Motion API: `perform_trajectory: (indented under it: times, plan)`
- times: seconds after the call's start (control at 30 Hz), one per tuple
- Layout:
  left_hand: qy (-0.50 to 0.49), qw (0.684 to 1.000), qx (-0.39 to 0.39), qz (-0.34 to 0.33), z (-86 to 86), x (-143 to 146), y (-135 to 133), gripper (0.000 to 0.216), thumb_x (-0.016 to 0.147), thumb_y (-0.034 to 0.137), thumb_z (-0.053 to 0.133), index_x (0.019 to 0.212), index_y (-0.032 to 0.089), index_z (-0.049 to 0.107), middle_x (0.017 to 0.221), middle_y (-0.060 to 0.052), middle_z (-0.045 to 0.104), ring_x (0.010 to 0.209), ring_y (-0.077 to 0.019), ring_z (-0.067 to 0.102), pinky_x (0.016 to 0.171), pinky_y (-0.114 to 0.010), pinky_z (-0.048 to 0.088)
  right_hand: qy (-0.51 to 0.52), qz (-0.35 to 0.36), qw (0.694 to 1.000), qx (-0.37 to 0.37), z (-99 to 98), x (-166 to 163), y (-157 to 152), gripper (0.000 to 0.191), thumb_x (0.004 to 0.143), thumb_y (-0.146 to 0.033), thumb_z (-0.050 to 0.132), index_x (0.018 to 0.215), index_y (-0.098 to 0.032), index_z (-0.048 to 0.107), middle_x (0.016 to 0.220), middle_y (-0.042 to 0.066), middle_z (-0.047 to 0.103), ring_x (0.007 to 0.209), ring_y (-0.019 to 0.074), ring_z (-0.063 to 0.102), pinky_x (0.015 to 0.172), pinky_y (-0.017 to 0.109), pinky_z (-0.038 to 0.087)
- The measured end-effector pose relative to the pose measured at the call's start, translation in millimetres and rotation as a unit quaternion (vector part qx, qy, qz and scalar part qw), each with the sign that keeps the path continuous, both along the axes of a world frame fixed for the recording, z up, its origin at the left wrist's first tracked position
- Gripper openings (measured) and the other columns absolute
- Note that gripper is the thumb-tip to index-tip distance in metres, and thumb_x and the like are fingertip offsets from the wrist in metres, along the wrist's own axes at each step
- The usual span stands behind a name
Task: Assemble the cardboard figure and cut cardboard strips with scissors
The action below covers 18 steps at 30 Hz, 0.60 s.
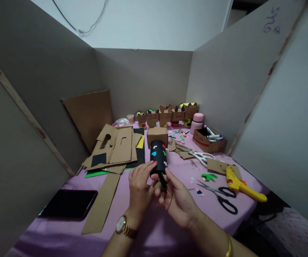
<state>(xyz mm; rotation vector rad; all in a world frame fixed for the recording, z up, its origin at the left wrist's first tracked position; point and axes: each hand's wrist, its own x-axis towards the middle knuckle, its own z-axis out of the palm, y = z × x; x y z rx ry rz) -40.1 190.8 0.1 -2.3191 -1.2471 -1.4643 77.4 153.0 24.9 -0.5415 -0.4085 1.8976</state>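
A black paper-covered tube [158, 155], dotted with small coloured heart shapes, lies lengthwise in front of me, with a small cardboard box [157, 136] at its far end. Around the near end on the left, my left hand [142, 184] is closed on the tube. My right hand [179, 201] grips the same end from the right, its fingertips at the rim. Between the hands, a narrow black strip [163, 181] sticks out towards me from the tube. Fingers partly hide where the strip joins it.
Cut cardboard sheets [122, 148] and a black tablet [69, 203] lie left. On the right are black-handled scissors [219, 196], white-handled scissors [200, 156], a yellow glue gun [241, 185] and a box of pens [209, 141]. Several cardboard animal figures [165, 116] and a pink bottle [197, 123] stand behind.
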Motion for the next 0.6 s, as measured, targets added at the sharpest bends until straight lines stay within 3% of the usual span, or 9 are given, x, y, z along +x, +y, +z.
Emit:
perform_trajectory:
  times: [0.13,0.33,0.6]
  plan:
    - [0.009,1.000,0.002,-0.008,2.1,-1.7,-0.9,0.032,0.077,0.020,0.056,0.109,0.021,0.055,0.107,-0.008,0.065,0.100,-0.0226,0.055,0.085,-0.039,0.038,0.002,0.016,1.000,0.008,2.1,2.1,-1.5,0.035,0.082,-0.043,0.052,0.083,-0.013,0.069,0.063,0.004,0.070,0.039,0.0080,0.057,0.034,0.015,0.042]
    - [0.030,1.000,0.007,-0.008,7.1,-1.9,0.2,0.031,0.079,0.014,0.050,0.108,0.019,0.056,0.107,-0.009,0.065,0.100,-0.0223,0.055,0.085,-0.039,0.036,-0.011,0.053,0.998,0.024,3.3,4.3,-4.1,0.045,0.085,-0.047,0.045,0.091,-0.009,0.068,0.054,0.003,0.067,0.036,0.0086,0.057,0.035,0.015,0.044]
    - [0.032,0.999,0.008,0.007,8.4,0.2,3.3,0.027,0.081,0.020,0.047,0.106,0.017,0.059,0.102,-0.010,0.067,0.095,-0.0229,0.057,0.081,-0.039,0.039,-0.019,0.071,0.997,0.026,5.2,4.9,-1.5,0.053,0.090,-0.048,0.032,0.094,-0.008,0.067,0.050,0.004,0.068,0.033,0.0083,0.057,0.034,0.014,0.044]
